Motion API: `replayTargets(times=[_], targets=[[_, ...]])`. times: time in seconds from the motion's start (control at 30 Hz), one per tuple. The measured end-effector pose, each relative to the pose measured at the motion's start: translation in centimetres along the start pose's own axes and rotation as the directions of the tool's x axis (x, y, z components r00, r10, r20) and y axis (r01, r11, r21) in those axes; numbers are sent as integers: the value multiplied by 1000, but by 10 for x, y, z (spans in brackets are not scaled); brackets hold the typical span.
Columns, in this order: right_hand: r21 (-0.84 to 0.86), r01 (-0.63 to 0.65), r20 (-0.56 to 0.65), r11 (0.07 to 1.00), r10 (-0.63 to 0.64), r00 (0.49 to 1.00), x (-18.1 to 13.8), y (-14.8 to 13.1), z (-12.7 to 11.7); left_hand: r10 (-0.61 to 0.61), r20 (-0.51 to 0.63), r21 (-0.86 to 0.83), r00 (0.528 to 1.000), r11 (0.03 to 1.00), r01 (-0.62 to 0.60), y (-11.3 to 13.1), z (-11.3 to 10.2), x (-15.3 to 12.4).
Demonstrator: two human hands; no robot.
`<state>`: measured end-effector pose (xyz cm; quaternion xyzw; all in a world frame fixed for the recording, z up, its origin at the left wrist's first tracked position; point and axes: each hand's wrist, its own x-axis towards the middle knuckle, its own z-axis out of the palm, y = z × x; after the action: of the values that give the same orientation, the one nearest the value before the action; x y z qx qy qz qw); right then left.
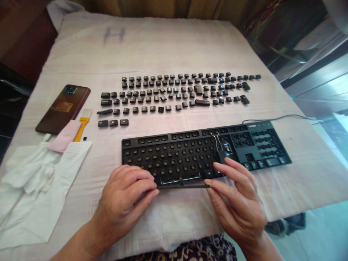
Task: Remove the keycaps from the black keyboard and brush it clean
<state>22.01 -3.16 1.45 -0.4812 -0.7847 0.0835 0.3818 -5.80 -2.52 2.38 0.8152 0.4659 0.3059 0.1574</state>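
- From here I see a long, slim black plastic bar (182,187) running between both hands, along the near edge of the wide black plastic keyboard (201,154).
- The bare left hand (125,195) has thumb and forefinger pinched together on the bar's left end, the other fingers curled beside the keyboard's near-left part.
- The bare right hand (240,203) grips the other end narrowly between thumb and forefinger; its remaining fingers reach over the keyboard.
- Just beyond the bar, a thin silver wire (181,180) stretches across the keyboard.
- Loose black keycaps (178,96) lie in rows farther off, well apart from the fingers.
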Motion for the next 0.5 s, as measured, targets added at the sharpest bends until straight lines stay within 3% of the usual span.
replayTargets(times=[0.17,0.5], targets=[[-79,-9,33,997,12,999,4,-3,1,-32,4,16,999,999,32,-3,1,-5],[-133,-54,39,990,60,997,4,-7,0,32,7,50,999,998,-33,-8,1,-7]])
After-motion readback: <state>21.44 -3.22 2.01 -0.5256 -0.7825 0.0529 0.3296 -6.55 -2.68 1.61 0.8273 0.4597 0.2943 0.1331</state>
